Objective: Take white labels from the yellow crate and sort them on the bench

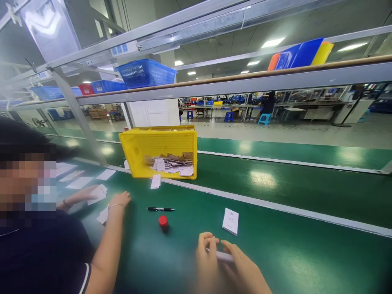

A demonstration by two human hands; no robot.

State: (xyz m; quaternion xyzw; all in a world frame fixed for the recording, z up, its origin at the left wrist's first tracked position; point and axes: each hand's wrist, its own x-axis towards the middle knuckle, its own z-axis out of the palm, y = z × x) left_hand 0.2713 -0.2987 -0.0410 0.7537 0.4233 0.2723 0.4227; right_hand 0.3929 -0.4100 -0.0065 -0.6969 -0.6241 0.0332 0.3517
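Note:
My left hand (206, 255) and my right hand (245, 263) are close together low in the head view, above the green work surface. Between them they grip a white stack of cards (225, 256), seen nearly edge-on; the fingers of both hands are curled around its ends. Just beyond my right hand lies a neat white stack of printed cards (230, 221). To the left of my hands stands a small round container with a red top (163, 223). Behind it a black pen (160, 209) lies flat.
A yellow crate (159, 143) lies on its side, full of loose cards, with a few cards (155, 181) at its front. At left, a co-worker (45, 245) handles white cards (98, 194). Overhead, a shelf carries a blue basket (147, 73) and coloured bins (300, 55).

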